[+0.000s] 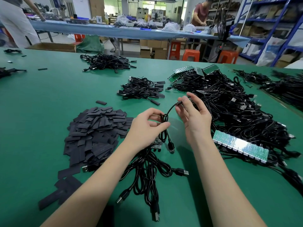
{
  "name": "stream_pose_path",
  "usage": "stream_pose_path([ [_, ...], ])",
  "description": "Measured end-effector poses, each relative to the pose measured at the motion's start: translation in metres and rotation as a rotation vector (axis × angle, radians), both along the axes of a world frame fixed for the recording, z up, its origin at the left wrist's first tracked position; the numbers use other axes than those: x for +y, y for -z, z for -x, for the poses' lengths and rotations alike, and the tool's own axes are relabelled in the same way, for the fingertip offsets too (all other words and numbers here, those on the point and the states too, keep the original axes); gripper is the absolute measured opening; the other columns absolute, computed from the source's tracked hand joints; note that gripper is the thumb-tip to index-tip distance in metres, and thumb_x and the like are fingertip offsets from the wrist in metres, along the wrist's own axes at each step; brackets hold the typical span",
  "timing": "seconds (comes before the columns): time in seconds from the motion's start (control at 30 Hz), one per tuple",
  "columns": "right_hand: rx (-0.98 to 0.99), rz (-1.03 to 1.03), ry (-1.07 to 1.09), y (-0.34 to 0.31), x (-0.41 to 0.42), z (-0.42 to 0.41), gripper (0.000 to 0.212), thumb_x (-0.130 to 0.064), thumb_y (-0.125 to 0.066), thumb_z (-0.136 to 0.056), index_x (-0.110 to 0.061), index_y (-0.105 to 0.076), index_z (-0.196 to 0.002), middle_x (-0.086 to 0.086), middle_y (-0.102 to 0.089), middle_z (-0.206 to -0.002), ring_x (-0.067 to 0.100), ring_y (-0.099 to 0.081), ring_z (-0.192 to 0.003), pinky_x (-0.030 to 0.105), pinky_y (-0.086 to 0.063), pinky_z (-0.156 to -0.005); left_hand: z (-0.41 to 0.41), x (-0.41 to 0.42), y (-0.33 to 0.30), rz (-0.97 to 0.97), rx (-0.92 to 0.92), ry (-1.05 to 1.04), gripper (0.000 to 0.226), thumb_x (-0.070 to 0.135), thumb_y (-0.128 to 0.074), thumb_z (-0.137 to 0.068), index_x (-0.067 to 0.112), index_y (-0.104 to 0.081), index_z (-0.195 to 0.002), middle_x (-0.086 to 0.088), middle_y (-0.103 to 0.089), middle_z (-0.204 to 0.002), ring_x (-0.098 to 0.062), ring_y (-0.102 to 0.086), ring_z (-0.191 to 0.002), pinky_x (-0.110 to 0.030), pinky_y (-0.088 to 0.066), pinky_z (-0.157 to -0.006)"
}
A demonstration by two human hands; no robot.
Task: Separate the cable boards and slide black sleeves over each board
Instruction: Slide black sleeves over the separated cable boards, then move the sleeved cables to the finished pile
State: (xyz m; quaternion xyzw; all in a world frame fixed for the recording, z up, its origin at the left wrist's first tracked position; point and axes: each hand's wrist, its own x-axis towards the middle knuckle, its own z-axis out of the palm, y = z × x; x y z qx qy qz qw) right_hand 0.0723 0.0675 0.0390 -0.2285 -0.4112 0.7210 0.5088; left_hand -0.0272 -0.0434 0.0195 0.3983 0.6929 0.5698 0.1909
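My left hand [147,125] grips a looped black cable [165,128] and a small cluster of cable boards [156,144] that hangs below it, with several USB cables [147,176] trailing onto the green table. My right hand [191,115] pinches the far end of that cable [178,103] between thumb and fingers. A heap of flat black sleeves [96,131] lies to the left of my hands. A joined strip of green boards [241,146] rests at the right on a big tangle of cables [237,112].
Finished bundles [142,89] and another bundle pile [106,62] lie farther back on the green table [49,95]. More board strips [188,71] sit at the back right. Two people stand at a long bench [114,30] behind; orange stools and shelving beyond.
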Motion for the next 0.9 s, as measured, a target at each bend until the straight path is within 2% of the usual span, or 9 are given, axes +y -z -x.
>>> stream_pose_path([
  [0.2,0.001,0.060,-0.021,0.002,0.000,0.004,0.029,-0.030,-0.065,-0.098,-0.017,-0.057,-0.123,0.009,-0.076,-0.094,0.021,-0.074,-0.077,0.027,-0.059,-0.067,0.009,0.003,-0.004,-0.105,-0.184,-0.066,0.032,0.020,-0.083,-0.082,0.026,-0.061,-0.104,-0.002,-0.076,-0.103,-0.016,-0.075,-0.090,-0.032,-0.058,-0.087],
  [0.3,-0.091,0.105,-0.073,0.008,-0.003,0.010,0.032,-0.046,-0.054,-0.101,-0.020,-0.056,-0.118,0.007,-0.078,-0.093,0.020,-0.074,-0.075,0.028,-0.059,-0.061,0.020,0.008,-0.011,-0.157,-0.139,-0.110,0.022,0.020,-0.082,-0.083,0.027,-0.064,-0.093,0.000,-0.076,-0.095,-0.007,-0.074,-0.083,-0.018,-0.054,-0.077],
  [0.37,-0.174,0.108,-0.104,0.016,-0.008,0.016,0.031,-0.046,-0.049,-0.103,-0.018,-0.057,-0.115,0.005,-0.078,-0.088,0.017,-0.071,-0.067,0.027,-0.058,-0.057,0.029,0.013,-0.018,-0.189,-0.080,-0.147,0.020,0.017,-0.081,-0.083,0.027,-0.064,-0.088,0.006,-0.073,-0.089,0.004,-0.070,-0.075,-0.009,-0.050,-0.070],
  [0.43,-0.268,0.061,-0.115,0.023,-0.011,0.023,0.031,-0.041,-0.047,-0.105,-0.013,-0.058,-0.113,0.008,-0.076,-0.085,0.018,-0.067,-0.063,0.026,-0.056,-0.056,0.039,0.023,-0.027,-0.168,0.060,-0.200,0.018,0.014,-0.080,-0.083,0.024,-0.065,-0.086,0.010,-0.071,-0.087,0.003,-0.068,-0.078,-0.011,-0.051,-0.076],
  [0.57,-0.339,-0.008,-0.100,0.027,-0.010,0.028,0.025,-0.033,-0.051,-0.105,-0.012,-0.063,-0.104,0.009,-0.075,-0.083,0.018,-0.064,-0.060,0.026,-0.053,-0.051,0.068,0.058,-0.056,-0.060,0.438,-0.333,0.013,0.015,-0.074,-0.086,0.023,-0.064,-0.089,0.006,-0.069,-0.088,-0.018,-0.066,-0.091,-0.030,-0.052,-0.088],
  [0.63,-0.358,-0.007,-0.094,0.028,-0.007,0.027,0.026,-0.032,-0.051,-0.105,-0.010,-0.064,-0.105,0.009,-0.075,-0.084,0.017,-0.064,-0.059,0.025,-0.053,-0.050,0.086,0.074,-0.069,0.090,0.688,-0.419,0.012,0.019,-0.068,-0.090,0.025,-0.066,-0.099,0.003,-0.068,-0.107,-0.024,-0.057,-0.112,-0.035,-0.042,-0.095],
  [0.7,-0.371,-0.010,-0.097,0.029,-0.007,0.026,0.026,-0.032,-0.051,-0.105,-0.010,-0.064,-0.105,0.010,-0.074,-0.084,0.016,-0.063,-0.058,0.025,-0.052,-0.050,0.103,0.087,-0.070,0.337,0.850,-0.419,0.025,0.021,-0.065,-0.092,0.023,-0.063,-0.117,-0.004,-0.057,-0.132,-0.028,-0.042,-0.130,-0.041,-0.034,-0.102],
  [0.8,-0.407,-0.044,-0.102,0.031,-0.007,0.026,0.023,-0.028,-0.053,-0.104,-0.009,-0.066,-0.103,0.008,-0.074,-0.081,0.015,-0.062,-0.057,0.024,-0.052,-0.051,0.106,0.094,-0.059,0.592,0.848,-0.277,0.048,0.031,-0.067,-0.091,0.018,-0.052,-0.134,-0.011,-0.044,-0.142,-0.031,-0.034,-0.136,-0.048,-0.033,-0.109],
  [0.9,-0.449,-0.084,-0.113,0.033,-0.007,0.026,0.018,-0.024,-0.056,-0.102,-0.008,-0.067,-0.103,0.006,-0.074,-0.080,0.015,-0.060,-0.056,0.023,-0.051,-0.052,0.092,0.088,-0.044,0.539,0.757,-0.203,0.046,0.039,-0.067,-0.091,0.018,-0.055,-0.130,-0.012,-0.046,-0.139,-0.031,-0.038,-0.133,-0.048,-0.037,-0.110],
])
